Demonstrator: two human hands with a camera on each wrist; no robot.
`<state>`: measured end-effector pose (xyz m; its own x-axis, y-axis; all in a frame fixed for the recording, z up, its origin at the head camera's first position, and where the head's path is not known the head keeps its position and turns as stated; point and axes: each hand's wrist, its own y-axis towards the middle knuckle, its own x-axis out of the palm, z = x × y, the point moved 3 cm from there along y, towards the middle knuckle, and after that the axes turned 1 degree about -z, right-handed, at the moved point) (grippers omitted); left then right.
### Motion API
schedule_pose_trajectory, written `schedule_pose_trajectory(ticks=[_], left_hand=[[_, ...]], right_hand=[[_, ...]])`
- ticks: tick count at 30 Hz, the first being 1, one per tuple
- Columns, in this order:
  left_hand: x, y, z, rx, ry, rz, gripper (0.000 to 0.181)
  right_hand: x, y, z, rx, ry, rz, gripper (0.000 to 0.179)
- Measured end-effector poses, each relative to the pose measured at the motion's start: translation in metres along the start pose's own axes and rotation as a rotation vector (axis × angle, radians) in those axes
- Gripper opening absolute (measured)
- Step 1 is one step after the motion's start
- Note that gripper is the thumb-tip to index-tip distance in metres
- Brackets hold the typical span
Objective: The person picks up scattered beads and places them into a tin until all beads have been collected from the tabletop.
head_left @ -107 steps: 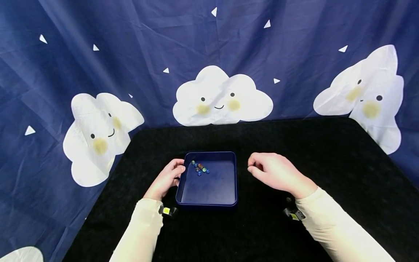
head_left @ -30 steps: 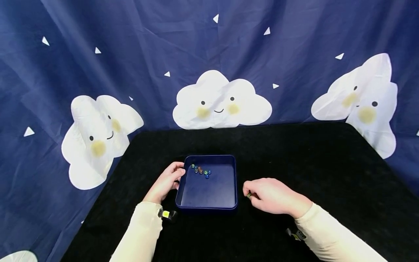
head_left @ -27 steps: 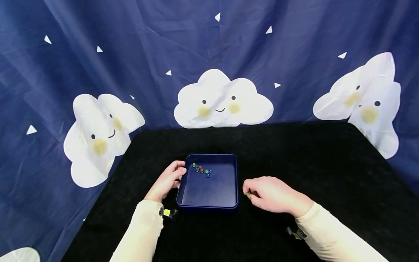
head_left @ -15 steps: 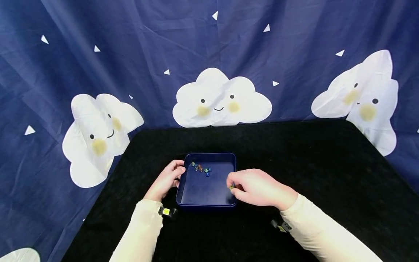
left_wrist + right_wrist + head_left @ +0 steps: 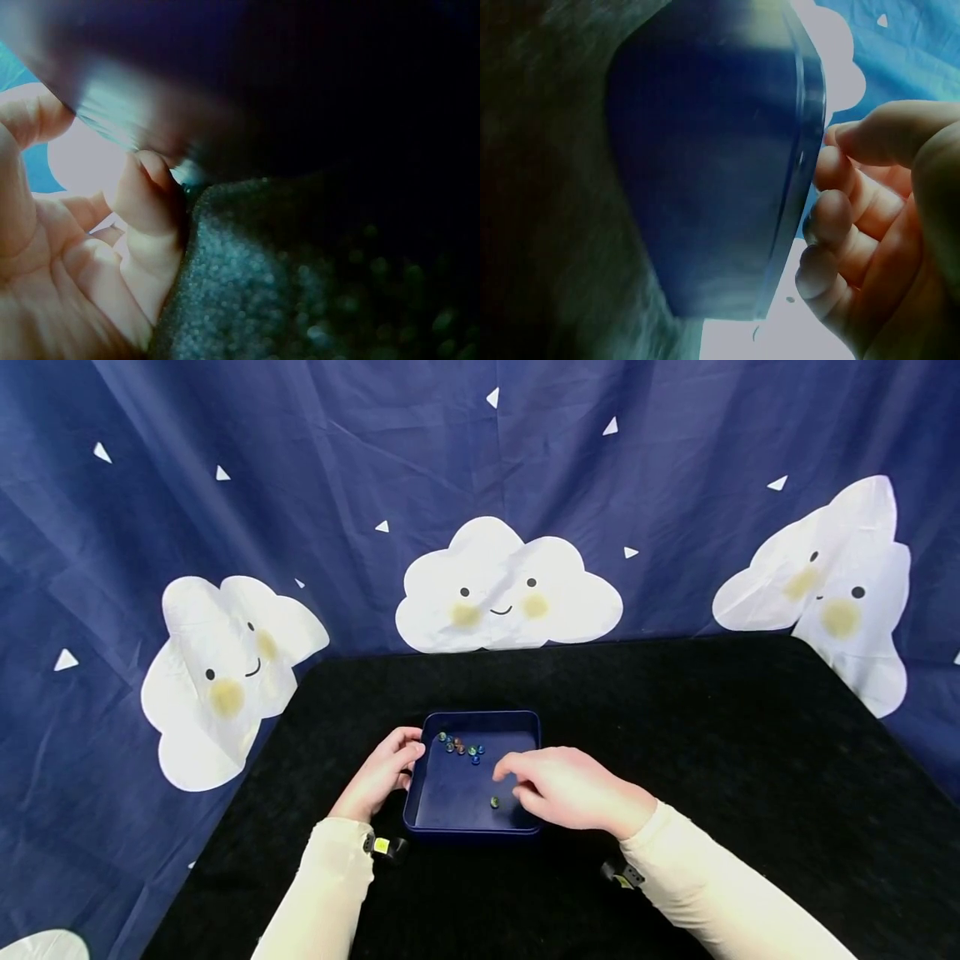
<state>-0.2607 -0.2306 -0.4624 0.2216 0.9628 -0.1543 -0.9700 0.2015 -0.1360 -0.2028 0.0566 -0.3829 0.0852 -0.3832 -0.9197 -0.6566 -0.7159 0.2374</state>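
Observation:
A square dark blue tray (image 5: pixel 472 831) with raised walls sits on the black-covered table in the head view. My left hand (image 5: pixel 381 770) holds its left wall, thumb at the rim and fingers against the outer side; the left wrist view shows those fingers (image 5: pixel 146 202) low by the cloth. Over the right wall hovers my right hand (image 5: pixel 573 789), thumb and forefinger parted with nothing between them. Just off those fingertips, a green-yellow marble (image 5: pixel 494 802) is inside the tray. Several glass marbles (image 5: pixel 461 749), blue, green and orange-brown, cluster at the tray's back left.
Black cloth (image 5: pixel 712 760) covers the table around the tray. A blue curtain (image 5: pixel 337 468) with white cloud prints hangs behind it. A small black wrist camera (image 5: pixel 388 849) is strapped at the left cuff, another camera (image 5: pixel 622 872) at the right.
My right hand has come left from the cloth beside the tray to over its right side and let go of the green-yellow marble inside. My left hand stays at the left wall.

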Motion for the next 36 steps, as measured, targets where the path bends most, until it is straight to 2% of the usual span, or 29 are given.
schedule_pose_trajectory(ticks=[4,12,17,23,30,36], left_hand=[[-0.001,0.0,0.001,-0.002,-0.009,-0.007,0.037],[0.0,-0.002,0.001,-0.003,-0.006,0.007,0.034],[0.001,-0.006,0.011,-0.006,-0.008,-0.017,0.033],[0.005,-0.012,0.024,-0.002,-0.008,-0.044,0.036],[0.001,-0.003,0.007,0.014,0.006,-0.01,0.033],[-0.002,0.001,-0.001,0.024,0.016,0.005,0.033]], right_hand=[[-0.004,-0.013,0.013,0.044,-0.002,0.009,0.024],[-0.017,-0.053,0.04,0.119,0.002,0.045,0.023],[-0.027,-0.07,0.051,0.178,-0.003,0.019,0.022],[-0.033,-0.078,0.061,0.245,0.003,-0.058,0.021],[-0.029,-0.085,0.071,0.282,0.009,-0.156,0.018],[-0.029,-0.089,0.078,0.288,0.028,-0.144,0.018]])
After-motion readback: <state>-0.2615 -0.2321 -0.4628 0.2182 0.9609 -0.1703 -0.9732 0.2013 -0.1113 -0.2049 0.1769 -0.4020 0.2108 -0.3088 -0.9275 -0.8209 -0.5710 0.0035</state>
